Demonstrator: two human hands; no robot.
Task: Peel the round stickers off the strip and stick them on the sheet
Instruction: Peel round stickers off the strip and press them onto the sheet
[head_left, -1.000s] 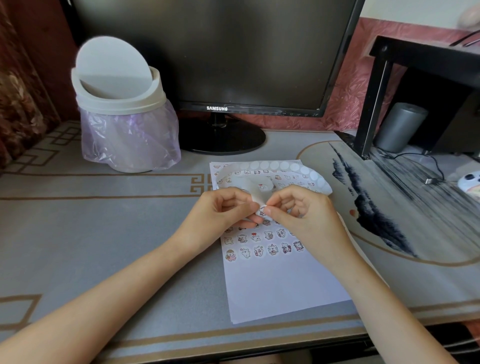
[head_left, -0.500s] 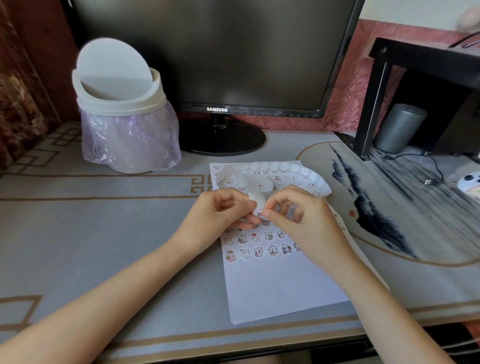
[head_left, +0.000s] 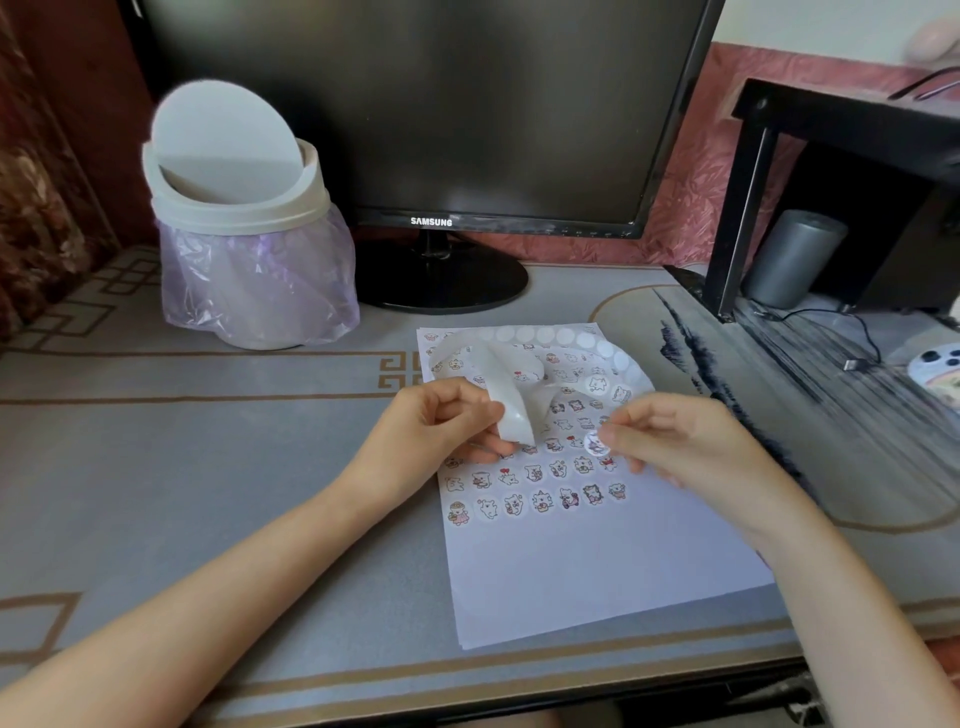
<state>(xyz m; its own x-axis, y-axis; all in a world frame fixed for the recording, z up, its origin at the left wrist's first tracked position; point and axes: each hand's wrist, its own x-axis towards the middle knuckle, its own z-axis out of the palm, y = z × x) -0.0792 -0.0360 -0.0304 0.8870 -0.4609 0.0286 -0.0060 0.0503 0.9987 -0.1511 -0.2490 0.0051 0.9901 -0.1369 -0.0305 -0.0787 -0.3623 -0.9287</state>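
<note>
Right now the right hand (head_left: 691, 447) pinches one round sticker (head_left: 595, 443) between thumb and forefinger, just above the sheet (head_left: 597, 561), printed face toward the camera (the drawing is too small to make out). Beside it, the left hand (head_left: 441, 431) grips the near end of the strip (head_left: 511, 384), fingers curled round it. The strip runs from that grip toward the sheet's far edge, then arcs right along it. The sheet lies lengthwise from the desk's (head_left: 208, 467) near edge toward the monitor (head_left: 431, 104), labelled SAMSUNG.
</note>
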